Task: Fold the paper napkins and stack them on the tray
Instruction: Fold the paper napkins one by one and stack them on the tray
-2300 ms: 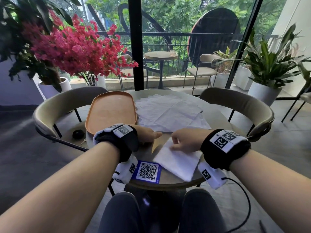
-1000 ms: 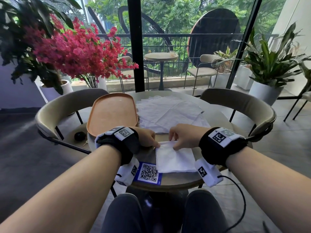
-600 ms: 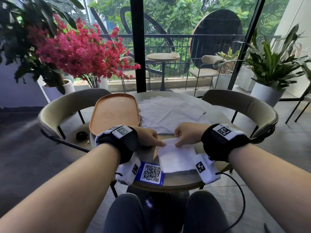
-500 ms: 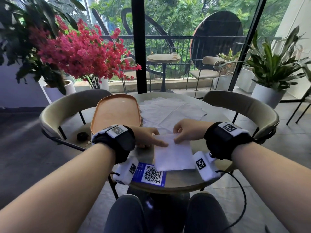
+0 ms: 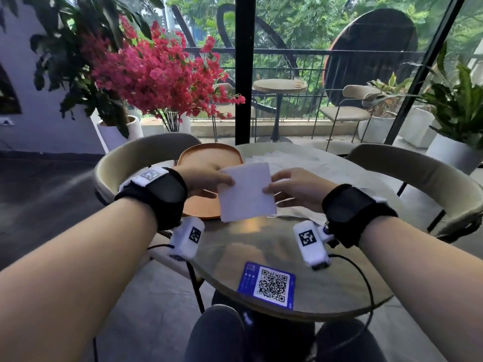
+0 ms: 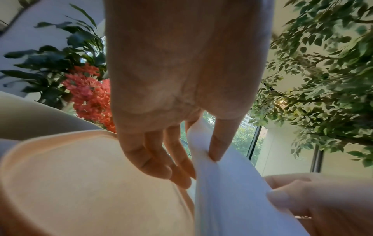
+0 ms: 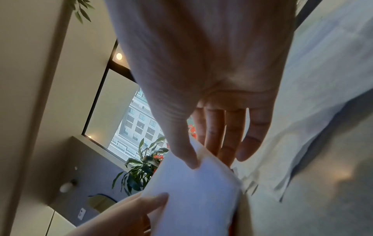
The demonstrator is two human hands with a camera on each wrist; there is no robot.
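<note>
One folded napkin aloft, pinched by left grip and right grip, one tray at desk left edge.

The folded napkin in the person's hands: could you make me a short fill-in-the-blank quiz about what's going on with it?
1. The folded napkin is pinched by ____ hands, the left hand and the right hand.
2. The tray beside it is ____ in colour.
3. The unfolded napkins lie on the ____.

Missing words: both; orange; table
</note>
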